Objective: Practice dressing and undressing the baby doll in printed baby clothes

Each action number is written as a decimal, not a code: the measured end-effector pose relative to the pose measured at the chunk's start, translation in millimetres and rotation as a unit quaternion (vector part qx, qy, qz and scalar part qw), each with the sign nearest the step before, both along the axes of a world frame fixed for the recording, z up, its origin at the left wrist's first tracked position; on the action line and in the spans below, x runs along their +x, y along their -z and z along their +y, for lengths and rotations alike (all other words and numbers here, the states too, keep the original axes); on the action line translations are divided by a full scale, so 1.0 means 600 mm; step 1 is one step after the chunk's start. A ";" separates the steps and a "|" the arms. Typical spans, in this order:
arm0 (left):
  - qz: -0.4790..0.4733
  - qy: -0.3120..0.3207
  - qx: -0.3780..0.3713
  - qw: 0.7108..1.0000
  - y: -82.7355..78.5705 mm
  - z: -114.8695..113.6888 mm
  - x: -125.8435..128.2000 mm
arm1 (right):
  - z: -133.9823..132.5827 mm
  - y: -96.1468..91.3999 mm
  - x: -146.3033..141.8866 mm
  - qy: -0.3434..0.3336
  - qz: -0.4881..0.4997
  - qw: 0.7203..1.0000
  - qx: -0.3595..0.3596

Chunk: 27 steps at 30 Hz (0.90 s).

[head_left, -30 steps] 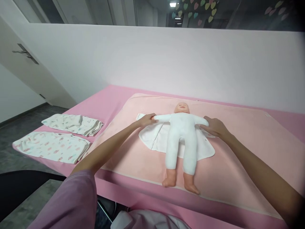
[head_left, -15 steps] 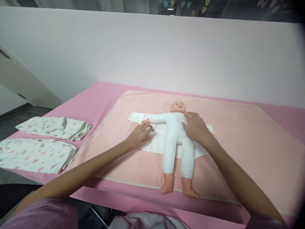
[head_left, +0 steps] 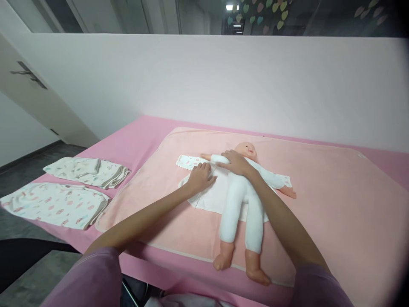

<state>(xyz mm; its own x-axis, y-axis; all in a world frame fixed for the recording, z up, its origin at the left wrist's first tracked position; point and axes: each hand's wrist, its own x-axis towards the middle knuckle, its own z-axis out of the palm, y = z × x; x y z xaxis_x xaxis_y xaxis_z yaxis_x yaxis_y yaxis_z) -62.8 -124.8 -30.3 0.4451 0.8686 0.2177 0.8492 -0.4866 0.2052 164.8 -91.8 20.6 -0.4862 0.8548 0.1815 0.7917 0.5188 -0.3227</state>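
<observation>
A baby doll (head_left: pixel 237 192) with a white cloth body lies face up, its head turned towards the right, on top of an opened-out white baby shirt (head_left: pixel 209 198) with patterned sleeves. My right hand (head_left: pixel 235 163) lies across the doll's chest and shoulder, fingers stretched out and thumb apart. Close by, my left hand (head_left: pixel 201 178) rests on the shirt beside the doll, near the patterned left sleeve (head_left: pixel 188 162). Its fingers are slightly bent, with the thumb apart. The doll's other arm lies out over the right sleeve.
Under the doll is a peach blanket (head_left: pixel 335 200) on a pink-covered table (head_left: pixel 140 132). Two folded patterned baby garments lie at the left: an upper one (head_left: pixel 86 170) and a lower one (head_left: pixel 54 204). A white wall (head_left: pixel 191 76) stands behind the table.
My right hand has moved left across the doll's chest. The doll's torso and head have turned to the right, showing its right-hand arm. My left hand is closer to the doll; the view has shifted.
</observation>
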 end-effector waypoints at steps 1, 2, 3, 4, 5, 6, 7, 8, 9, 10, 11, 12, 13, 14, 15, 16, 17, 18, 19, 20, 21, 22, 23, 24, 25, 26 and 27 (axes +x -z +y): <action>0.003 -0.008 -0.006 1.000 0.000 0.014 0.012 | -0.005 -0.002 0.009 0.011 0.028 1.000 0.003; -0.001 -0.015 -0.019 1.000 0.000 0.028 0.021 | -0.009 -0.003 0.017 0.017 0.050 0.999 0.003; -0.008 -0.020 -0.036 0.999 -0.001 0.041 0.029 | -0.012 -0.005 0.023 0.021 0.067 0.998 0.002; -0.018 -0.022 -0.054 0.998 -0.003 0.053 0.033 | -0.015 -0.007 0.027 0.024 0.078 0.997 0.001; -0.028 -0.021 -0.073 0.997 -0.005 0.064 0.034 | -0.017 -0.009 0.030 0.026 0.084 0.996 -0.002; -0.037 -0.017 -0.089 0.995 -0.007 0.073 0.032 | -0.018 -0.010 0.031 0.026 0.087 0.996 -0.004; -0.045 -0.013 -0.105 0.993 -0.010 0.082 0.027 | -0.019 -0.012 0.032 0.026 0.087 0.996 -0.008; -0.053 -0.010 -0.120 0.991 -0.013 0.089 0.020 | -0.020 -0.013 0.033 0.027 0.084 0.996 -0.011; -0.064 -0.009 -0.137 0.989 -0.015 0.095 0.011 | -0.020 -0.014 0.033 0.029 0.080 0.996 -0.014; -0.078 -0.012 -0.152 0.985 -0.017 0.101 0.001 | -0.020 -0.015 0.032 0.031 0.073 0.997 -0.016; -0.094 -0.017 -0.164 0.982 -0.020 0.105 -0.008 | -0.019 -0.014 0.030 0.033 0.063 0.997 -0.017; -0.112 -0.022 -0.172 0.979 -0.021 0.108 -0.016 | -0.017 -0.013 0.026 0.034 0.046 0.998 -0.018; -0.129 -0.026 -0.175 0.976 -0.023 0.110 -0.023 | -0.014 -0.011 0.018 0.034 0.025 0.999 -0.020; -0.145 -0.029 -0.174 0.974 -0.025 0.111 -0.027 | -0.010 -0.008 0.008 0.033 0.004 0.999 -0.022; -0.158 -0.030 -0.172 0.972 -0.027 0.112 -0.029 | -0.005 -0.005 -0.005 0.032 -0.016 0.999 -0.023; -0.167 -0.029 -0.170 0.971 -0.029 0.111 -0.028 | 0.000 -0.002 -0.019 0.032 -0.030 0.999 -0.022; -0.174 -0.029 -0.164 0.971 -0.032 0.110 -0.027 | 0.004 0.002 -0.033 0.033 -0.038 0.999 -0.020; -0.177 -0.027 -0.152 0.972 -0.034 0.109 -0.024 | 0.007 0.005 -0.043 0.036 -0.041 0.998 -0.017; -0.177 -0.025 -0.133 0.975 -0.036 0.108 -0.021 | 0.007 0.008 -0.048 0.042 -0.035 0.998 -0.008; -0.177 -0.020 -0.114 0.977 -0.038 0.108 -0.018 | 0.004 0.010 -0.046 0.050 -0.019 0.999 0.011; -0.179 -0.015 -0.097 0.979 -0.040 0.107 -0.015 | -0.003 0.013 -0.034 0.059 0.006 0.997 0.040; -0.185 -0.009 -0.088 0.979 -0.041 0.108 -0.013 | -0.014 0.016 -0.013 0.070 0.038 0.994 0.074; -0.192 -0.006 -0.088 0.977 -0.041 0.108 -0.012 | -0.028 0.019 0.016 0.083 0.074 0.988 0.111; -0.203 -0.005 -0.097 0.974 -0.041 0.109 -0.011 | -0.045 0.023 0.051 0.098 0.099 0.981 0.138; -0.215 -0.006 -0.109 0.971 -0.040 0.110 -0.011 | -0.063 0.028 0.089 0.113 0.099 0.979 0.139; -0.226 -0.006 -0.122 0.966 -0.039 0.112 -0.010 | -0.080 0.034 0.127 0.128 0.089 0.980 0.122; -0.237 -0.005 -0.133 0.962 -0.038 0.114 -0.009 | -0.095 0.039 0.161 0.141 0.078 0.982 0.097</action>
<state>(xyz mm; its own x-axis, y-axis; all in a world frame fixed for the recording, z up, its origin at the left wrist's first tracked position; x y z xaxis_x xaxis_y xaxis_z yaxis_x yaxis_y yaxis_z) -68.0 -56.4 -7.8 0.3409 0.9258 0.1636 0.6337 -0.3548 0.6874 261.6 -149.0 -3.1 -0.1885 0.8934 0.4078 0.8613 0.3499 -0.3685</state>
